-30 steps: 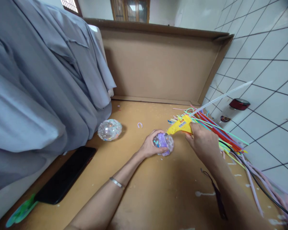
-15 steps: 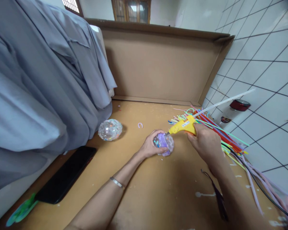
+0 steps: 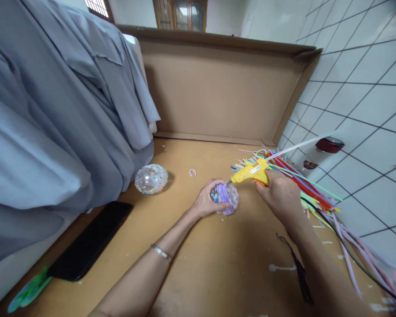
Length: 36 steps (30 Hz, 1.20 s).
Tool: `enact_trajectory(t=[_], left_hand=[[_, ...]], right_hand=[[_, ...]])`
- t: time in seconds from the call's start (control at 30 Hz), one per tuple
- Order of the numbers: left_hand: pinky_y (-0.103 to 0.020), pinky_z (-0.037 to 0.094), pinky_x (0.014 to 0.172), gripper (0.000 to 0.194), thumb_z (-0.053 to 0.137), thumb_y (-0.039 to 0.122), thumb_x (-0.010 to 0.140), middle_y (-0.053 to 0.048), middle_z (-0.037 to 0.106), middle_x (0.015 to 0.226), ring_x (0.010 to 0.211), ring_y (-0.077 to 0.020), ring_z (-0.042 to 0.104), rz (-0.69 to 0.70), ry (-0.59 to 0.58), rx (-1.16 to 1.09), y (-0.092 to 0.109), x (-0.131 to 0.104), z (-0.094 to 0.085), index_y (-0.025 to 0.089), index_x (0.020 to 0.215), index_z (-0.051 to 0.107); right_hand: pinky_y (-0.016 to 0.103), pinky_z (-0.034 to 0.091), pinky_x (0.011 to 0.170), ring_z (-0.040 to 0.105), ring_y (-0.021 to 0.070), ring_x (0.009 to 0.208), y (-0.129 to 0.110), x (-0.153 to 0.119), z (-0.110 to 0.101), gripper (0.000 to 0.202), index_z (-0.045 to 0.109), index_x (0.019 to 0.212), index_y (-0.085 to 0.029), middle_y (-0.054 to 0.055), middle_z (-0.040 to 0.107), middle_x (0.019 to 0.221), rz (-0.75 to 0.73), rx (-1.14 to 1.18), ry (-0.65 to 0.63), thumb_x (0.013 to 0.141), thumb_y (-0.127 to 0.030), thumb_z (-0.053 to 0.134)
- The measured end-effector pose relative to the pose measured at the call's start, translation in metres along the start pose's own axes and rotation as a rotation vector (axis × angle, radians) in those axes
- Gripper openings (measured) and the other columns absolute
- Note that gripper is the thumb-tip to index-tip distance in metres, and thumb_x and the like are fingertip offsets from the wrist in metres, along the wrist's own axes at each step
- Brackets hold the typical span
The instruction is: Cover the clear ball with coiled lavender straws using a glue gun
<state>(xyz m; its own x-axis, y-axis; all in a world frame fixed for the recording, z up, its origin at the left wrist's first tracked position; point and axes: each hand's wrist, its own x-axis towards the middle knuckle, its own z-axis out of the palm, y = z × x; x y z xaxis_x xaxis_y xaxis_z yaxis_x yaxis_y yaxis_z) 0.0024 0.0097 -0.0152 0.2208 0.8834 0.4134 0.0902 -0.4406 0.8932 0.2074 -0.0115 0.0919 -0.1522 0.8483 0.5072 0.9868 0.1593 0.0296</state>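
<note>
My left hand [image 3: 208, 199] is wrapped round a small clear ball [image 3: 233, 199] with coloured flecks, holding it on the tabletop. Across the ball's middle runs a band of purple strips [image 3: 223, 195]. In my right hand [image 3: 281, 193] is a yellow hot glue gun [image 3: 250, 172], a long clear glue stick [image 3: 300, 144] jutting from its back. The nozzle meets the upper edge of the purple band, close to my left fingertips; whether it touches cannot be made out. A second clear, flecked ball [image 3: 151, 178] rests apart, to the left.
A purple curved scrap [image 3: 192, 172] lies behind the held ball. Colourful pipe cleaners [image 3: 317, 193] and a red-lidded jar [image 3: 320, 154] line the tiled wall. At left are a black phone [image 3: 90, 242] and draped grey cloth [image 3: 69, 110]. A cardboard box [image 3: 218, 88] stands behind; a dark strap [image 3: 298, 268] lies in front.
The glue gun has shifted slightly left, its nozzle moving along the top of the purple band. Its glue stick tilts a little lower. My left hand and the ball stay nearly still.
</note>
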Motion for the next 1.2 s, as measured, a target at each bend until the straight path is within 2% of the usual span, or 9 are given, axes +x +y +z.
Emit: enact_trajectory(t=[0.2, 0.37, 0.5, 0.6, 0.67, 0.73, 0.83, 0.93, 1.2], left_hand=[[-0.038, 0.043, 0.097, 0.063, 0.08, 0.033, 0.055, -0.008, 0.057, 0.117, 0.11, -0.0249, 0.056, 0.016, 0.008, 0.022, 0.0, 0.0, -0.001, 0.02, 0.111, 0.055], [-0.038, 0.043, 0.098, 0.063, 0.08, 0.036, 0.055, -0.008, 0.057, 0.118, 0.111, -0.025, 0.056, -0.001, 0.006, 0.029, -0.002, 0.0, -0.002, 0.02, 0.111, 0.055], [-0.038, 0.042, 0.099, 0.063, 0.08, 0.036, 0.055, -0.008, 0.056, 0.119, 0.112, -0.0249, 0.055, 0.008, 0.002, 0.036, -0.003, 0.0, -0.002, 0.02, 0.111, 0.055], [-0.037, 0.042, 0.098, 0.062, 0.08, 0.036, 0.055, -0.008, 0.057, 0.118, 0.112, -0.025, 0.055, 0.035, -0.002, 0.044, -0.002, 0.0, -0.001, 0.02, 0.11, 0.056], [-0.037, 0.042, 0.098, 0.062, 0.08, 0.035, 0.055, -0.008, 0.057, 0.117, 0.112, -0.0249, 0.055, 0.051, -0.004, 0.059, -0.002, 0.0, -0.001, 0.02, 0.11, 0.056], [-0.037, 0.041, 0.099, 0.062, 0.08, 0.034, 0.055, -0.008, 0.056, 0.118, 0.112, -0.0248, 0.054, 0.059, -0.003, 0.077, -0.002, 0.0, 0.0, 0.02, 0.111, 0.055], [-0.037, 0.041, 0.099, 0.064, 0.08, 0.034, 0.055, -0.008, 0.056, 0.118, 0.113, -0.0246, 0.054, 0.066, -0.01, 0.09, -0.001, 0.0, 0.0, 0.02, 0.112, 0.055], [-0.037, 0.041, 0.099, 0.062, 0.08, 0.032, 0.055, -0.008, 0.056, 0.116, 0.112, -0.0245, 0.054, 0.073, -0.021, 0.086, 0.0, 0.0, 0.0, 0.021, 0.111, 0.055], [-0.036, 0.041, 0.098, 0.063, 0.079, 0.029, 0.055, -0.007, 0.054, 0.117, 0.111, -0.0236, 0.054, 0.066, -0.063, 0.095, 0.001, 0.001, 0.0, 0.021, 0.113, 0.054]], right_hand=[[0.028, 0.025, 0.053, 0.059, 0.0233, 0.069, 0.009, 0.009, 0.002, 0.03, 0.06, 0.091, -0.013, 0.012, 0.064, 0.077, 0.196, -0.096, -0.207, 0.083, -0.04, 0.048], [0.031, 0.041, 0.062, 0.064, 0.0271, 0.085, 0.024, 0.011, 0.042, 0.043, 0.061, 0.104, -0.005, 0.023, 0.06, 0.106, 0.296, -0.135, -0.371, 0.086, -0.04, 0.045], [0.035, 0.046, 0.071, 0.064, 0.0302, 0.089, 0.03, 0.005, 0.07, 0.047, 0.061, 0.109, -0.002, 0.025, 0.06, 0.106, 0.284, -0.114, -0.49, 0.084, -0.039, 0.047], [0.041, 0.047, 0.073, 0.064, 0.0343, 0.091, 0.029, 0.003, 0.073, 0.046, 0.066, 0.102, -0.004, 0.026, 0.063, 0.1, 0.276, -0.123, -0.536, 0.083, -0.042, 0.048], [0.044, 0.047, 0.073, 0.062, 0.0359, 0.093, 0.027, 0.004, 0.067, 0.041, 0.067, 0.097, -0.006, 0.026, 0.063, 0.1, 0.252, -0.129, -0.487, 0.082, -0.041, 0.051], [0.043, 0.046, 0.074, 0.06, 0.033, 0.094, 0.024, 0.006, 0.058, 0.03, 0.067, 0.095, -0.01, 0.022, 0.063, 0.1, 0.135, -0.024, -0.372, 0.083, -0.033, 0.051], [0.036, 0.046, 0.079, 0.059, 0.0228, 0.09, 0.013, 0.008, 0.046, 0.022, 0.065, 0.094, -0.016, 0.012, 0.063, 0.095, -0.158, 0.415, -0.169, 0.084, -0.018, 0.045], [0.033, 0.046, 0.08, 0.058, 0.0183, 0.088, -0.004, 0.005, 0.04, 0.023, 0.064, 0.095, -0.02, 0.006, 0.062, 0.091, -0.348, 0.794, -0.094, 0.086, -0.016, 0.043], [0.033, 0.045, 0.079, 0.056, 0.0182, 0.086, -0.021, -0.002, 0.051, 0.023, 0.062, 0.096, -0.019, 0.006, 0.059, 0.088, -0.366, 0.916, -0.132, 0.088, -0.015, 0.042]])
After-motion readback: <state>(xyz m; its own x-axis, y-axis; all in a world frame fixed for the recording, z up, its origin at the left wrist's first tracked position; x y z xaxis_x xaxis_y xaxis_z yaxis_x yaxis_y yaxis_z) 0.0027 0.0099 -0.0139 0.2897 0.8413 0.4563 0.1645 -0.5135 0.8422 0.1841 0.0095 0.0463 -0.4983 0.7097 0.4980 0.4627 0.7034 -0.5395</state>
